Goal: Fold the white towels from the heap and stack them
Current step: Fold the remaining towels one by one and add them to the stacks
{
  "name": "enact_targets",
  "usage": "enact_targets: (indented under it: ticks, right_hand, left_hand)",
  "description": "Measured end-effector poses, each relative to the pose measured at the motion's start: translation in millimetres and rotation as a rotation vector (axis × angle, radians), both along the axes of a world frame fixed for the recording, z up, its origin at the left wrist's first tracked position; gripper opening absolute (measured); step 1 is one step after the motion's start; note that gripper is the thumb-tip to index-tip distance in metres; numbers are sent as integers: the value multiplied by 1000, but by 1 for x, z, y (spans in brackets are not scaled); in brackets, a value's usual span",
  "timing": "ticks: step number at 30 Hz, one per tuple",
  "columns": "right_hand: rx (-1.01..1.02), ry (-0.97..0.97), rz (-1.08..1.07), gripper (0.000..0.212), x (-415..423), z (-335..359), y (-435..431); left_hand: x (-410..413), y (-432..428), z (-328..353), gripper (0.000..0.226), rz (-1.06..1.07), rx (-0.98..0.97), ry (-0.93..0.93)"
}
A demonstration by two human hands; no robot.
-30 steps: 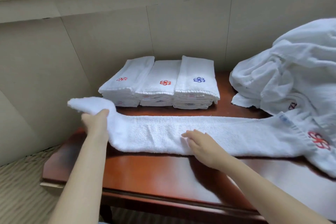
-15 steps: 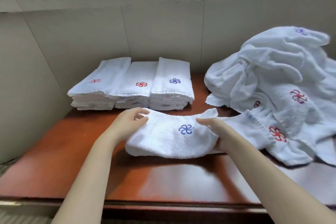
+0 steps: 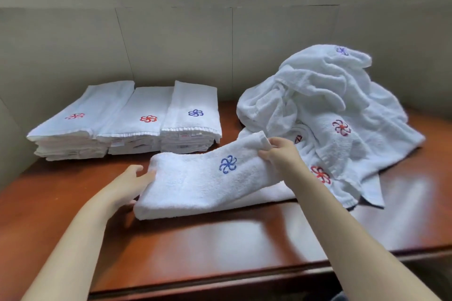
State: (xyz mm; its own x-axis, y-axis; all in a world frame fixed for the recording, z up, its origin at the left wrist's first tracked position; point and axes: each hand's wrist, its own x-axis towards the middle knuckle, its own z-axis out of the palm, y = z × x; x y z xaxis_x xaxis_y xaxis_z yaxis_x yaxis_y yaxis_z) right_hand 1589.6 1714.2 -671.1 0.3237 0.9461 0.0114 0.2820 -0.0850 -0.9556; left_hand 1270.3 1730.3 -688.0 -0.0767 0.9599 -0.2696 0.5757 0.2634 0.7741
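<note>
gripping the left end of the folded white terry towel with a blue pinwheel (image 3: 200,190), the left hand (image 3: 127,186) has its lower fingers hidden beneath. the right hand (image 3: 281,154) holds the raised right end in a pinching grip. the towel lies on the glossy red-brown wooden desk (image 3: 195,247). three stacks of folded white towels (image 3: 137,124) sit behind it, and the crumpled white towel heap (image 3: 330,105) touches its right end.

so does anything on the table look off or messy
Only the left stack: it sits angled to the middle stack, and its lower towels jut out unevenly at the front. Nothing looks spilled or damaged.
</note>
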Motion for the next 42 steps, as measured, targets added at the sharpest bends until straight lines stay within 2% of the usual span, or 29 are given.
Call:
enact_targets:
  ticks: [2, 5, 8, 11, 14, 16, 18, 19, 21, 22, 24, 29, 35, 42]
  right_hand:
    - [-2, -16, -83, 14, 19, 5, 1]
    - [-95, -257, -196, 38, 45, -3, -3]
    - [-213, -424, -194, 49, 55, -19, -8]
    - [-197, -418, -187, 48, 54, -22, -9]
    - [-132, -348, -223, 40, 56, -19, -9]
    - [-146, -176, -193, 37, 52, -17, -10]
    - [-248, 8, -53, 41, 39, -14, -12]
    - [-315, 27, 33, 44, 30, -14, -13]
    - [-411, -47, 168, 39, 13, -18, -15]
    - [-419, -94, 196, 35, 5, -19, -16]
    - [-381, -129, 181, 39, -2, -22, -14]
    - [-377, 58, 148, 57, -2, -23, -8]
    - [-411, 448, 9, 59, -1, -18, -3]
    - [-413, 499, -145, 63, 2, -23, 2]
  left_hand:
    - [4, 2, -5, 72, 4, -13, 21]
    - [12, 2, -9, 76, -15, -31, 53]
    - [24, 3, -12, 58, -64, -66, 10]
    - [33, 4, -16, 45, -71, -22, 36]
    - [27, 3, -7, 41, -82, -4, -140]
    - [10, 4, 6, 54, -62, 49, -194]
    - [-14, 6, 13, 53, -9, 83, -141]
    - [-26, 7, 13, 45, 24, 78, -82]
    - [-44, 7, 5, 29, 60, 34, 75]
    - [-49, 8, 1, 29, 63, -8, 141]
    - [-48, 7, -5, 32, 64, -66, 188]
    - [-46, 11, -10, 42, 63, -40, 178]
    - [-44, 7, -10, 47, 89, -23, 142]
    - [-42, 5, -9, 51, 62, -38, 125]
